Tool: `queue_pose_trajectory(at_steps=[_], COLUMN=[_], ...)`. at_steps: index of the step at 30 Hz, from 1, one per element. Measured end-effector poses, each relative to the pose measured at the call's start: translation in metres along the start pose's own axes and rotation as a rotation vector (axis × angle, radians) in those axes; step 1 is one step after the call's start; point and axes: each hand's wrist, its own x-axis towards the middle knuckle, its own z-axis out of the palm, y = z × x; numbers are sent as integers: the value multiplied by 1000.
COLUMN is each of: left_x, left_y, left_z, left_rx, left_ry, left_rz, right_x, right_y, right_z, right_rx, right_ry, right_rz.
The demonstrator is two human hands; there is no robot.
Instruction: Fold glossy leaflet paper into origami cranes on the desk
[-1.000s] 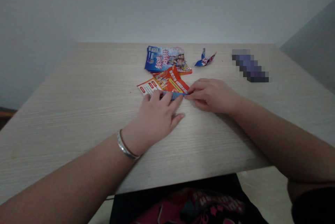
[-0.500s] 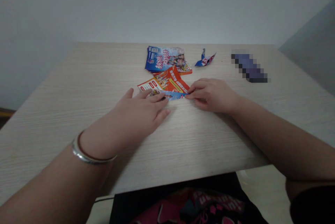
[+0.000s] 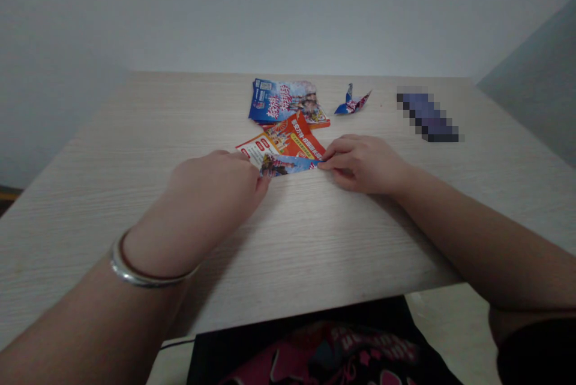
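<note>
The right hand (image 3: 360, 163) pinches the right tip of the flyer (image 3: 299, 139); the left hand (image 3: 216, 193) curls at its left end, grip hidden. Between them on the counter (image 3: 324, 241), the flyer shows orange and white, a blue folded strip (image 3: 290, 165) nearest. Beyond the hands lie a stack (image 3: 279, 100), a paper bird (image 3: 353, 105) and a blurred purple object (image 3: 427, 116).

On the folded leaflet (image 3: 294, 139): orange-red with white lettering, red labels on white, sky-blue printed strip. On the leaflet stack (image 3: 275, 100): blue and white, red lettering. On the paper bird (image 3: 351, 107): blue and pinkish red. On the table (image 3: 135, 133): pale, streaked grain. On the bracelet (image 3: 144, 280): silver. On the clothing (image 3: 288, 364): black, pink print.
</note>
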Motion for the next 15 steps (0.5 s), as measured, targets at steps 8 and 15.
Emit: queue_pose_trajectory(at_steps=[8, 15], left_x=[16, 16], left_y=[13, 18], left_z=[7, 7], left_rx=[-50, 66], left_ry=[-12, -39], left_rz=[277, 240], right_x=[8, 14], right_y=[-14, -20], right_z=[2, 0], right_rx=[-16, -105], right_ry=[68, 37], right_rz=[-41, 5])
